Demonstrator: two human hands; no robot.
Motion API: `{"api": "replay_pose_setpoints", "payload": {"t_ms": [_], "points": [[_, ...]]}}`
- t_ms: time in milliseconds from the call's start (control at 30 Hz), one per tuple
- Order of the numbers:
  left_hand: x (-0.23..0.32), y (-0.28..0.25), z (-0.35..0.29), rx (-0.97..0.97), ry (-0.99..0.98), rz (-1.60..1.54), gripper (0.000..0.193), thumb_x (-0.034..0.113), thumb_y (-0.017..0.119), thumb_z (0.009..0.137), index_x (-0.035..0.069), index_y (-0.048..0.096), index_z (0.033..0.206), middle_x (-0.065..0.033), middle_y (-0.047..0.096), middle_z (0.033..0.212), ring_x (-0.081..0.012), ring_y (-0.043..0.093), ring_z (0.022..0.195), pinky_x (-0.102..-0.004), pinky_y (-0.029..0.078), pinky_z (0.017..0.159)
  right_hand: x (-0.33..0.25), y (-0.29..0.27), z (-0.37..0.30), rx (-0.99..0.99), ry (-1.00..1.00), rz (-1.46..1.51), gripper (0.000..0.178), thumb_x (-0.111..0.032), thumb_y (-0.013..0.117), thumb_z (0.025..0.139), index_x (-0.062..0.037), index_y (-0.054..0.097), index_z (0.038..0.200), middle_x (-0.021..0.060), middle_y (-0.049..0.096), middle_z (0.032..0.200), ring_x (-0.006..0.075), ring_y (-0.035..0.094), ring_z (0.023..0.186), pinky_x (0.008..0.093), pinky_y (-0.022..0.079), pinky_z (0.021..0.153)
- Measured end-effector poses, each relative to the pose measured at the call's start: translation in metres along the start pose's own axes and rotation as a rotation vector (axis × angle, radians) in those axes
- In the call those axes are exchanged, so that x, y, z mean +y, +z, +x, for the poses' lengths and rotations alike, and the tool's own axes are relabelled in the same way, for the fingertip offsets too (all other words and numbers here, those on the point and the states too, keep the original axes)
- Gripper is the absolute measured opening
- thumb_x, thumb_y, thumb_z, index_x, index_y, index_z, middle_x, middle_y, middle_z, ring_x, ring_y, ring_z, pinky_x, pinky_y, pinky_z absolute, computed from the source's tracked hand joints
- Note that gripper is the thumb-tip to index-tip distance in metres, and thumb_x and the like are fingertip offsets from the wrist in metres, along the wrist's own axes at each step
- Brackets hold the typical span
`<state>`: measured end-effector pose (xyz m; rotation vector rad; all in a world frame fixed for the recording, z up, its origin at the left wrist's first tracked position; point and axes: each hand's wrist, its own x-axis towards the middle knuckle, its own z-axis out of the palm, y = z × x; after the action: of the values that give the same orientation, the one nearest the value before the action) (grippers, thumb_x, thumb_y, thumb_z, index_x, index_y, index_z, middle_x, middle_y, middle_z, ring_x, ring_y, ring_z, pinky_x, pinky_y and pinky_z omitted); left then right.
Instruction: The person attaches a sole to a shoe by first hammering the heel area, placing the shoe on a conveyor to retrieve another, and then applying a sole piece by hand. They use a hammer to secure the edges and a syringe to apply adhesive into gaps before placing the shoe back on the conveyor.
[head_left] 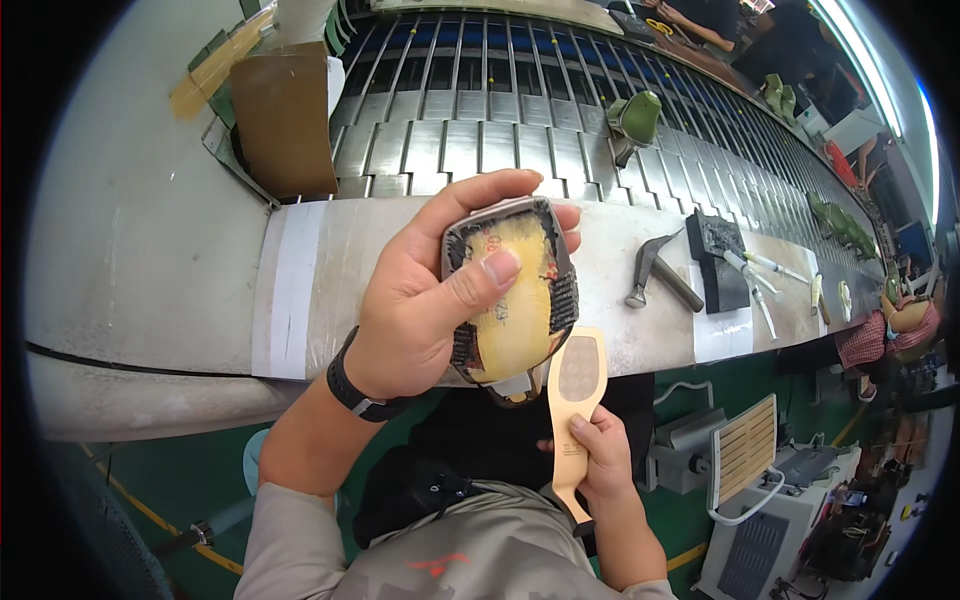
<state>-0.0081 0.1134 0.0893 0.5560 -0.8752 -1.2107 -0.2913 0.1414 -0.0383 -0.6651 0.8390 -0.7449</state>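
My left hand [440, 290] grips a lasted shoe upper [517, 310], its underside turned up. The bottom is yellowish in the middle with dark, rough margins folded in around it. My left thumb presses on the yellow part while the fingers wrap behind the far edge. Lower and to the right, my right hand [603, 455] holds a beige shoe sole [572, 450] by its narrow middle. The sole's wide end points away from me and carries a greyish patch. That wide end comes close to the upper; whether they touch I cannot tell.
A hammer [660, 275], a black block [718, 260] and several white-handled tools [755, 280] lie on the bench at right. Beyond runs a metal slat conveyor [460, 150] with a shoe on a green last [634, 120]. A brown board [285, 125] stands at left.
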Motion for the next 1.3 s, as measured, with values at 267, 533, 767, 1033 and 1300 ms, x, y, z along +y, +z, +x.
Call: {"api": "replay_pose_setpoints", "payload": {"t_ms": [267,533,767,1033,1300], "points": [[0.004,0.003,-0.019,-0.051,-0.026,0.069,0.055,0.012,0.064,0.106,0.001,0.046,0.157,-0.0315,0.062,0.146,-0.0386,0.063,0.139,-0.0499,0.054,0.114,-0.039,0.065,-0.02,-0.312,-0.582,-0.307,0.028,-0.017,0.063,0.108,0.0084,0.073,0.101,0.0257,0.079,0.104,0.0271,0.076,0.077,0.0414,0.065,0.074],[0.004,0.012,-0.031,-0.162,-0.092,0.008,0.068,0.041,0.068,0.107,-0.003,0.049,0.155,-0.0309,0.062,0.147,-0.0382,0.061,0.14,-0.0507,0.052,0.116,-0.058,0.109,-0.01,-0.329,-0.606,-0.354,0.021,-0.008,0.07,0.104,0.0037,0.074,0.087,0.0084,0.073,0.077,0.0147,0.063,0.059,0.0299,0.047,0.054],[0.002,0.013,-0.038,-0.189,-0.062,0.07,0.102,0.056,0.091,0.084,-0.008,0.049,0.152,-0.0312,0.064,0.145,-0.0355,0.063,0.138,-0.0469,0.055,0.113,-0.059,0.113,-0.008,-0.398,-0.681,-0.459,0.024,-0.011,0.071,0.104,0.0035,0.075,0.085,0.0071,0.072,0.071,0.0131,0.062,0.058,0.0292,0.046,0.053],[-0.001,0.01,-0.035,-0.243,-0.037,0.13,0.099,0.046,0.094,0.082,-0.01,0.049,0.15,-0.0323,0.064,0.144,-0.0344,0.064,0.137,-0.0452,0.056,0.112,-0.052,0.109,-0.007,-0.385,-0.686,-0.42,0.024,-0.011,0.072,0.104,0.0047,0.075,0.086,0.0078,0.073,0.072,0.013,0.064,0.058,0.0288,0.048,0.053],[-0.003,0.012,-0.037,-0.256,-0.012,0.154,0.097,0.045,0.094,0.083,-0.009,0.049,0.15,-0.0319,0.064,0.144,-0.0334,0.066,0.135,-0.044,0.057,0.11,-0.048,0.107,-0.007,-0.379,-0.698,-0.4,0.026,-0.012,0.071,0.105,0.0045,0.075,0.085,0.0068,0.073,0.07,0.0121,0.063,0.057,0.0285,0.047,0.052]]}}
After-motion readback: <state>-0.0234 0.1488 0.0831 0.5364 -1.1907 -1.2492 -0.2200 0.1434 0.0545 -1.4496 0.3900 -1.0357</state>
